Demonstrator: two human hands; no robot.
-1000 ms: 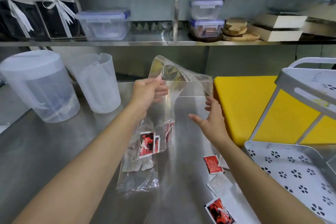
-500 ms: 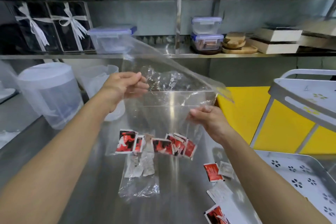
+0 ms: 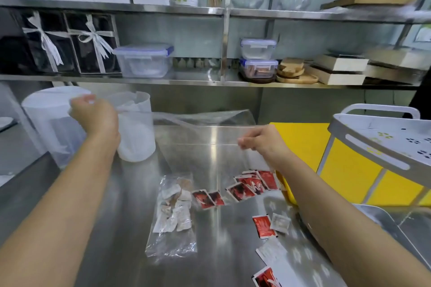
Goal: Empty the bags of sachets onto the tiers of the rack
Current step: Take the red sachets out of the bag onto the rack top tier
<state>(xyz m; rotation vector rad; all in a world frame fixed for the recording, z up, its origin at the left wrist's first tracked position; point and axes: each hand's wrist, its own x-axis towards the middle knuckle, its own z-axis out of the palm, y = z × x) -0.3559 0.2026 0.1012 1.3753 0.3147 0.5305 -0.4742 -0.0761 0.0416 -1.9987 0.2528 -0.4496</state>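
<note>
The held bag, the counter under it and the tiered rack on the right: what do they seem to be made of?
The clear bag stretched between both hands looks like thin glossy plastic film: see-through, creased. The grey counter looks like brushed stainless steel: dull reflections, streaked sheen. The white perforated rack is matt, with moulded rounded edges; probably plastic, possibly painted metal.

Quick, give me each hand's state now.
Left hand: closed, pinching the clear bag at its top edge.
Right hand: closed, pinching the same bag.

Bright, even light glares off the steel counter (image 3: 217, 137); motion blur softens everything, and wide-angle distortion bends the edges.
</note>
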